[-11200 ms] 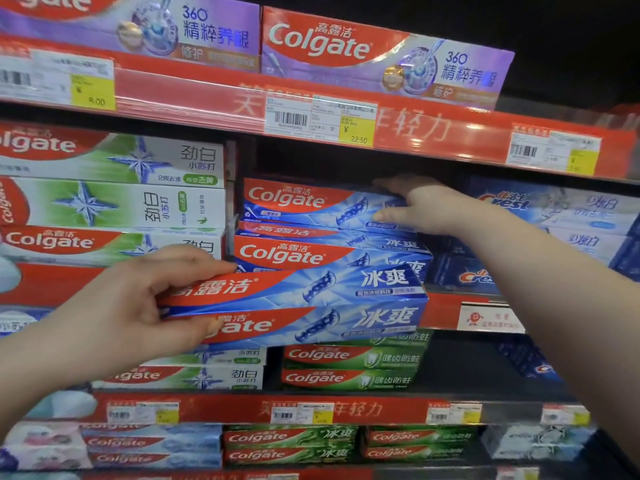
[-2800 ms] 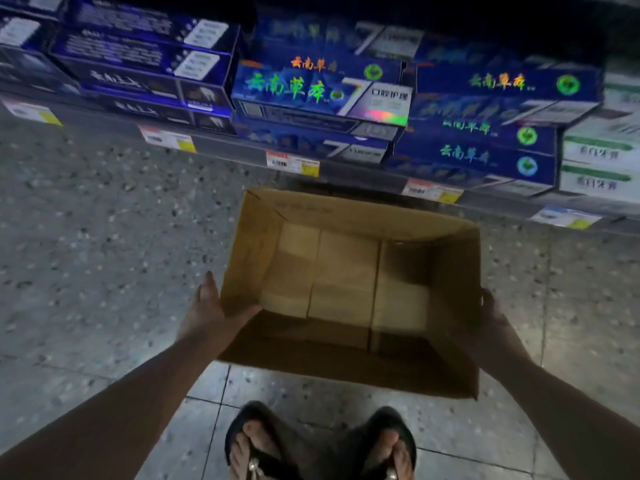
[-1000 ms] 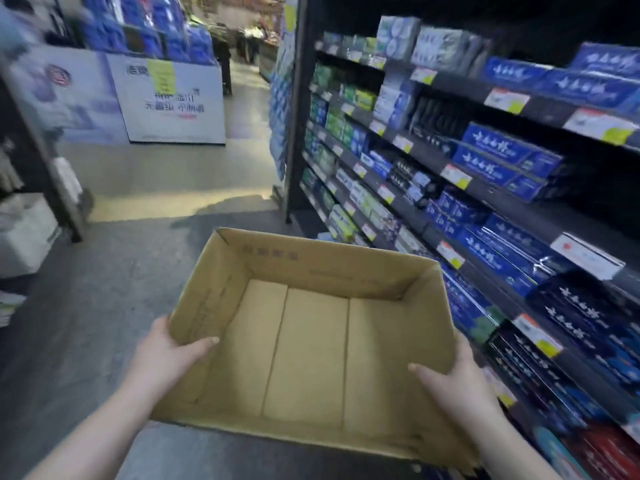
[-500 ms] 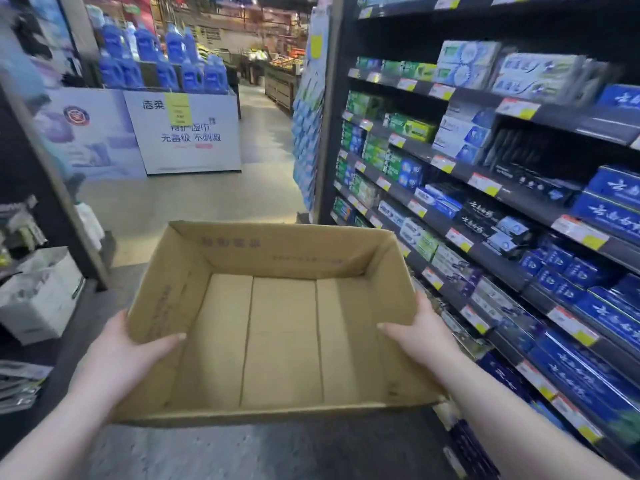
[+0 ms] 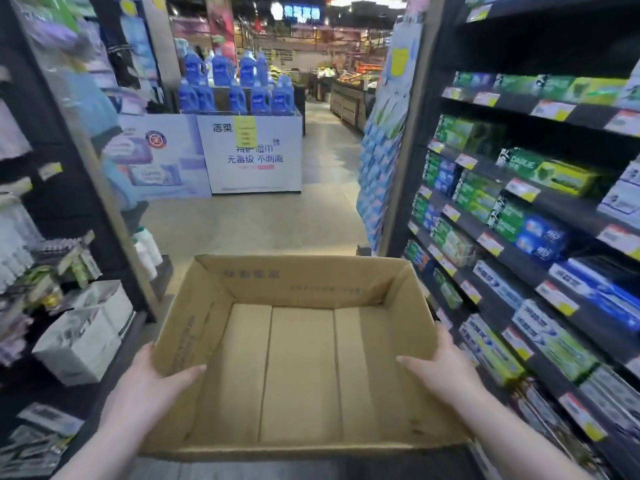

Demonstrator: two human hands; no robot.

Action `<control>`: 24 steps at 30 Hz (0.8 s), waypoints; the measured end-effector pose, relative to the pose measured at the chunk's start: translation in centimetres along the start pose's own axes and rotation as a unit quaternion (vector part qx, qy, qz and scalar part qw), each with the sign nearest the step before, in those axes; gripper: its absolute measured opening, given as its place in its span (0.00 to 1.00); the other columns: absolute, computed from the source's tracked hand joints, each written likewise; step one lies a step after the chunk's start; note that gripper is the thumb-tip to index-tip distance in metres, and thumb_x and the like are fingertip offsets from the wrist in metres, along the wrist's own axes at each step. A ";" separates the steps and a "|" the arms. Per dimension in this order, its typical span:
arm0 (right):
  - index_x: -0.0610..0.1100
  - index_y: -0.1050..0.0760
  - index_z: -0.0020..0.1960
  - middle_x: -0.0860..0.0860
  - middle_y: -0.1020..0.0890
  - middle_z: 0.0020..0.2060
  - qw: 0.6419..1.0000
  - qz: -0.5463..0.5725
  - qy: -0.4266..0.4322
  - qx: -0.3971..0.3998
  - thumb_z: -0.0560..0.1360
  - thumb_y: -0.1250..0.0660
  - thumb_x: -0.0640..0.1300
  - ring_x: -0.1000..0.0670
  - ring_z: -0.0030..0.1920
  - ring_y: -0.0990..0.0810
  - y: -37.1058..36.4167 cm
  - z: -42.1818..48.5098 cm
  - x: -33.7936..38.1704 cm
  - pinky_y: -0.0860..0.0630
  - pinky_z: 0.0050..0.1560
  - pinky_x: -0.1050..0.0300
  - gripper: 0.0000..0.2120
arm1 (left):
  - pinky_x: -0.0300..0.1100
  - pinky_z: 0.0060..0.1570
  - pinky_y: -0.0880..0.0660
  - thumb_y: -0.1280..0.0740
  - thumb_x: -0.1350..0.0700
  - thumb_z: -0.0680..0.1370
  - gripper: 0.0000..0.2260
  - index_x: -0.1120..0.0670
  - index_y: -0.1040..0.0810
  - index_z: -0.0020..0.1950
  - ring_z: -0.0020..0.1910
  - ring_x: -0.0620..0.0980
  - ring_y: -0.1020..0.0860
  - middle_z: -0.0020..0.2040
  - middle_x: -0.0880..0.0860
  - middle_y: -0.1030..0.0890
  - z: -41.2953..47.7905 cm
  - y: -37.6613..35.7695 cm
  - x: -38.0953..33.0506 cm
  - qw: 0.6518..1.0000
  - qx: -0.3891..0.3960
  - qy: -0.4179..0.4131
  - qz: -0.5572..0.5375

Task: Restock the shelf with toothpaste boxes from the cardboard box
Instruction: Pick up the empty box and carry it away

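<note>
An open cardboard box (image 5: 298, 285) hangs in front of me at waist height, and nothing lies inside it. My left hand (image 5: 145, 386) grips its left wall, thumb over the rim. My right hand (image 5: 446, 368) grips the right wall the same way. Toothpaste boxes (image 5: 502, 202) in green, blue and white fill the dark shelf unit (image 5: 561, 216) along my right side.
A dark rack (image 5: 69, 216) with hanging goods and white cartons runs along my left. Straight ahead the aisle floor (image 5: 263, 220) leads to a display stand (image 5: 249, 150) topped with blue detergent bottles. Blue packs hang on the shelf's end panel (image 5: 377, 168).
I have lifted the emptied box off the floor and turned to face down the aisle. The view has risen and the display stand has come closer.
</note>
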State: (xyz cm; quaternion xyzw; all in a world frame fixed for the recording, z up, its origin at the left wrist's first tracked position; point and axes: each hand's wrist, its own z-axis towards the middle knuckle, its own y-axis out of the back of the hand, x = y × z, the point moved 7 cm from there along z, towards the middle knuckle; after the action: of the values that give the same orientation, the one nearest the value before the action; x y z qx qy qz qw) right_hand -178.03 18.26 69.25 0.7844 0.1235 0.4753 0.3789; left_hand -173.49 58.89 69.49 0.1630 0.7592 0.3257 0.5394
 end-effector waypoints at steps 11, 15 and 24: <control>0.49 0.48 0.73 0.45 0.26 0.62 0.998 -0.011 0.040 0.046 0.68 0.30 0.53 0.42 0.57 0.24 -8.8 20.6 16.1 0.27 0.49 0.52 0.40 | 0.48 0.49 0.28 0.26 0.51 0.68 0.31 0.57 0.32 0.66 0.58 0.60 0.25 0.61 0.60 0.23 22.6 0.5 -4.1 0.996 -0.068 0.011 -0.064; 0.51 0.47 0.73 0.46 0.25 0.61 0.998 0.008 0.020 0.052 0.69 0.31 0.53 0.42 0.56 0.24 -12.0 27.3 22.4 0.25 0.53 0.49 0.38 | 0.49 0.48 0.26 0.24 0.49 0.65 0.28 0.54 0.28 0.62 0.53 0.59 0.22 0.56 0.58 0.20 32.8 1.7 -6.1 0.997 -0.072 -0.001 -0.038; 0.52 0.45 0.72 0.46 0.24 0.61 0.999 0.039 -0.029 0.004 0.68 0.30 0.53 0.42 0.57 0.24 -15.7 39.8 31.9 0.25 0.55 0.46 0.37 | 0.53 0.53 0.24 0.28 0.38 0.58 0.33 0.50 0.29 0.59 0.53 0.58 0.21 0.54 0.54 0.19 53.4 0.6 -13.7 1.000 -0.005 -0.028 0.001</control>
State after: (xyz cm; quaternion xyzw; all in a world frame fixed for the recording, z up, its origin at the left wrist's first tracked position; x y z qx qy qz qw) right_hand -125.53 27.67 68.55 0.8036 0.0831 0.4664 0.3603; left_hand -119.17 68.19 68.66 0.1699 0.7417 0.3257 0.5613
